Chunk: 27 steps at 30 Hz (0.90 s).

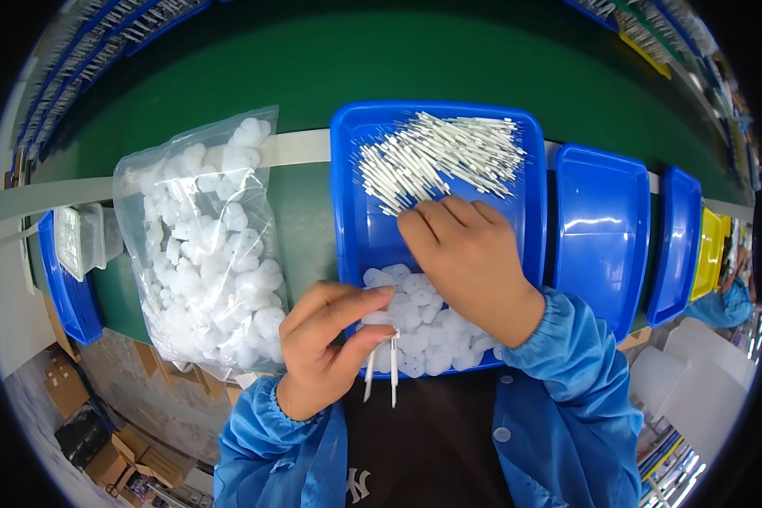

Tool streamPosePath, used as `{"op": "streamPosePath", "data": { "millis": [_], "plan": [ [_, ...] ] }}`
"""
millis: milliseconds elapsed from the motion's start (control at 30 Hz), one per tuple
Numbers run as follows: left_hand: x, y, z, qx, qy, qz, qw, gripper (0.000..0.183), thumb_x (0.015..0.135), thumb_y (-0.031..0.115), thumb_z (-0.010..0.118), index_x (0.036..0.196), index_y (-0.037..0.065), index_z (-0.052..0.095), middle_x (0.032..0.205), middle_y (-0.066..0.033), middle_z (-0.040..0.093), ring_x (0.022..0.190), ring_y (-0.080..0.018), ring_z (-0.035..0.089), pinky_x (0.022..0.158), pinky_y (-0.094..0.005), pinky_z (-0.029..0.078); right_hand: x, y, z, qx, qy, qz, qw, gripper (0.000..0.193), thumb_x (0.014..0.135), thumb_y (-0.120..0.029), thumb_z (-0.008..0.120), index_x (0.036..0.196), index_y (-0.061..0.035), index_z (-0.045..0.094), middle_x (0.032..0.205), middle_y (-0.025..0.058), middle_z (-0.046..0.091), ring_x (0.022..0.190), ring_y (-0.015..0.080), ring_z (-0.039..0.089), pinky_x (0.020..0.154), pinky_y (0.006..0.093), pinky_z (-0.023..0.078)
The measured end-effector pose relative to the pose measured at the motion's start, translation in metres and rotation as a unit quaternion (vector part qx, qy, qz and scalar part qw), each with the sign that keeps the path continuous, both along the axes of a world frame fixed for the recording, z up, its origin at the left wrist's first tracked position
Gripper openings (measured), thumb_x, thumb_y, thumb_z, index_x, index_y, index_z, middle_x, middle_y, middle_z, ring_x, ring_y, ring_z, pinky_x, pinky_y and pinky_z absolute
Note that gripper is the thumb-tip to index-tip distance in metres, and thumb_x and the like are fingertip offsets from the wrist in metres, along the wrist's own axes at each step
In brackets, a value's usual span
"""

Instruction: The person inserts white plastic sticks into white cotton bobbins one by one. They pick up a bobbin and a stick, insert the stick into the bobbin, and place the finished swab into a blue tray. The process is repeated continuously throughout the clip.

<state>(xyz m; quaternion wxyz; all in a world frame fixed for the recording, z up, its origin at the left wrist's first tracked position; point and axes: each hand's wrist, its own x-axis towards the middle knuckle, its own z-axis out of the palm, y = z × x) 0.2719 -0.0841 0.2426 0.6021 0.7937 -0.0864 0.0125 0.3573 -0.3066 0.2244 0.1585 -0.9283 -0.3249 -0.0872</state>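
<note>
My left hand (322, 334) pinches a translucent white plastic disc (379, 315) between thumb and fingers. Two thin white sticks (394, 372) hang down from just under that thumb, and how they join the disc is hard to make out. My right hand (466, 254) reaches over the blue tray (354, 229), its fingers curled at the near edge of a pile of thin white sticks with fine tips (449, 152). Its fingertips are hidden, so what they grip does not show. Several loose white discs (432, 339) fill the near end of the tray.
A clear plastic bag of white discs (212, 245) lies left of the tray. To the right stand another blue tray (601, 237), a narrower blue one (676, 245) and a yellow one (708, 254). Clear containers (85, 237) sit far left. Another person (728, 300) is at far right.
</note>
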Motion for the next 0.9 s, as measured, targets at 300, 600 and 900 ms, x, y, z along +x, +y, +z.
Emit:
{"op": "streamPosePath", "data": {
  "millis": [300, 600, 900],
  "plan": [
    [0.015, -0.007, 0.005, -0.1, 0.113, -0.046, 0.988, 0.05, 0.09, -0.013, 0.07, 0.137, 0.003, 0.076, 0.123, -0.0145, 0.067, 0.108, -0.0231, 0.071, 0.09, -0.0299, 0.057, -0.032, -0.042, 0.031, 0.298, 0.307, -0.078, 0.9, 0.03, 0.079, 0.007, 0.08, 0.106, -0.0036, 0.073, 0.096, 0.009, 0.068, 0.077, 0.0213, 0.07, 0.069, 0.032, 0.058],
    [0.026, -0.034, 0.0, -0.097, 0.115, -0.077, 0.986, 0.058, 0.086, -0.018, 0.068, 0.139, 0.004, 0.075, 0.125, -0.0115, 0.064, 0.109, -0.0203, 0.071, 0.093, -0.0308, 0.064, -0.067, -0.044, 0.034, 0.282, 0.224, -0.127, 0.924, 0.024, 0.083, -0.006, 0.09, 0.104, -0.0068, 0.078, 0.074, 0.0054, 0.074, 0.056, 0.0182, 0.07, 0.053, 0.0281, 0.054],
    [0.024, -0.037, -0.001, -0.163, 0.179, -0.03, 0.97, 0.053, 0.091, -0.016, 0.067, 0.14, 0.002, 0.073, 0.128, -0.0098, 0.062, 0.111, -0.0162, 0.069, 0.095, -0.0278, 0.064, -0.07, -0.049, 0.028, 0.311, 0.254, -0.135, 0.906, 0.022, 0.085, -0.008, 0.09, 0.104, -0.0065, 0.078, 0.072, 0.0077, 0.073, 0.055, 0.0194, 0.069, 0.053, 0.0295, 0.052]
  ]
}}
